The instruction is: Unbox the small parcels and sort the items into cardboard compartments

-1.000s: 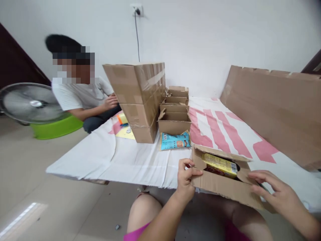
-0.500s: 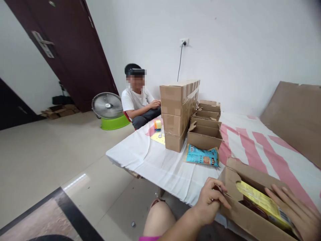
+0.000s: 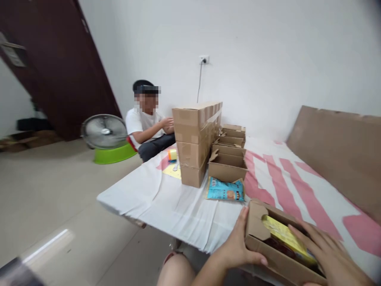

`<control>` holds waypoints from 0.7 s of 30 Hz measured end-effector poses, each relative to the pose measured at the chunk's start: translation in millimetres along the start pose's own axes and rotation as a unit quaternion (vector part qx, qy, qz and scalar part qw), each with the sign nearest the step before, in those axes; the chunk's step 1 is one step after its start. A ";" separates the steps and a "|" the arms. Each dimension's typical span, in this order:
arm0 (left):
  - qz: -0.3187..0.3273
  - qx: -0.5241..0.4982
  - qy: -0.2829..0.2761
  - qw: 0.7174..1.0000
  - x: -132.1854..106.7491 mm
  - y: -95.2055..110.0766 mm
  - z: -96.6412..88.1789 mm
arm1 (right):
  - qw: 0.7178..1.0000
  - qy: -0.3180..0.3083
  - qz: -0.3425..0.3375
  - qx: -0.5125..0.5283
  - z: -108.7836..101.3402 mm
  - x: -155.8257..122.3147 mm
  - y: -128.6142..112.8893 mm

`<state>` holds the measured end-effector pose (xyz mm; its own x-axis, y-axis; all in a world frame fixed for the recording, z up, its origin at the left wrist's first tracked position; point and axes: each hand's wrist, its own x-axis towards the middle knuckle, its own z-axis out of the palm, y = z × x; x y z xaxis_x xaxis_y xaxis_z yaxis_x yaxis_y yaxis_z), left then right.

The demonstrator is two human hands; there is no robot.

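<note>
An open cardboard box point(image 3: 279, 260) lies at the table's near edge, at the lower right. Inside it rests a yellow package point(image 3: 284, 234) with a dark red part. My left hand point(image 3: 238, 246) grips the box's left end, thumb along the near wall and fingers on the end. Across the box's right part lies my right hand point(image 3: 330, 254), its fingers over the far rim and the yellow package, a little blurred; the thumb is low on the near side. A blue food packet point(image 3: 225, 189) lies on the table just beyond the box.
Closed, taped boxes point(image 3: 190, 155) form a stack in mid-table. Beside it stand several open boxes point(image 3: 228, 169). A co-worker point(image 3: 149, 127) sits behind the stack. A large cardboard sheet point(image 3: 336, 155) leans at the right, and a fan point(image 3: 104, 131) stands on the floor at left.
My left hand has gone from curled fingers at the box's corner to a wide grip around its left end. The view has shifted right, and the box appears turned slightly.
</note>
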<state>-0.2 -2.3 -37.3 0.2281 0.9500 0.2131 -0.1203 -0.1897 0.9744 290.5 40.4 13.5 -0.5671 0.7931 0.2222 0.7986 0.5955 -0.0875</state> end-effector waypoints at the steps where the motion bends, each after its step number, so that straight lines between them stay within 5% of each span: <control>1: 0.002 -0.026 -0.013 1.000 1.1 0.0 -0.7 | 1.000 -0.016 0.000 0.003 -6.5 0.6 -4.2; 6: 0.045 -0.112 -0.086 0.989 7.6 -3.6 -7.7 | 0.997 -0.067 -0.014 0.021 -26.9 5.4 -13.7; 10: 0.034 -0.068 -0.049 0.996 9.9 -7.2 -12.1 | 0.998 -0.057 -0.008 0.039 -40.5 8.3 -24.1; 14: 0.010 -0.021 0.007 1.000 10.9 -9.8 -12.8 | 0.994 -0.020 0.011 0.103 -56.1 11.0 -60.8; 21: 0.028 -0.023 0.007 0.999 8.8 -12.2 -8.6 | 0.975 -0.142 0.036 0.168 -57.6 23.8 -125.9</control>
<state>-5.0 10.5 -47.9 0.2053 0.9418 0.2662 -0.1775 -0.2316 0.9565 188.0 -23.1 85.7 -0.5826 0.8098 -0.0694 0.7545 0.5071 -0.4166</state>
